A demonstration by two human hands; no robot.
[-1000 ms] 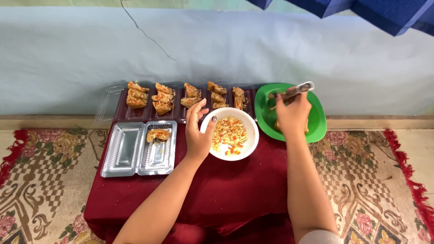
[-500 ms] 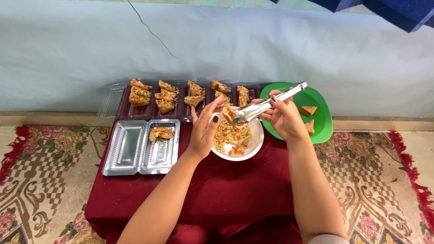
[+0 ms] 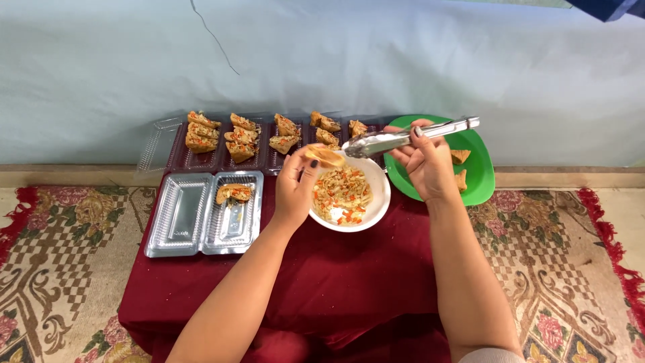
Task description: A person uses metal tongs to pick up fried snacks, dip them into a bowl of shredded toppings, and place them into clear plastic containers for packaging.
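My left hand (image 3: 297,187) holds a golden fried piece (image 3: 324,156) over the far rim of a white bowl (image 3: 373,212) filled with shredded vegetable mix. My right hand (image 3: 424,163) grips metal tongs (image 3: 403,138), their tips pointing left at the fried piece. Behind my right hand a green plate (image 3: 482,176) carries a few more fried pieces.
A low table under a dark red cloth (image 3: 322,275) bears a clear two-part plastic box (image 3: 201,214) with one filled piece inside. Along the back stand dark trays (image 3: 269,141) with several filled pieces. Patterned rug on both sides; pale wall behind.
My right hand brought the tongs from the green plate leftward to the bowl. My left hand rose from the bowl's rim and took hold of a fried piece.
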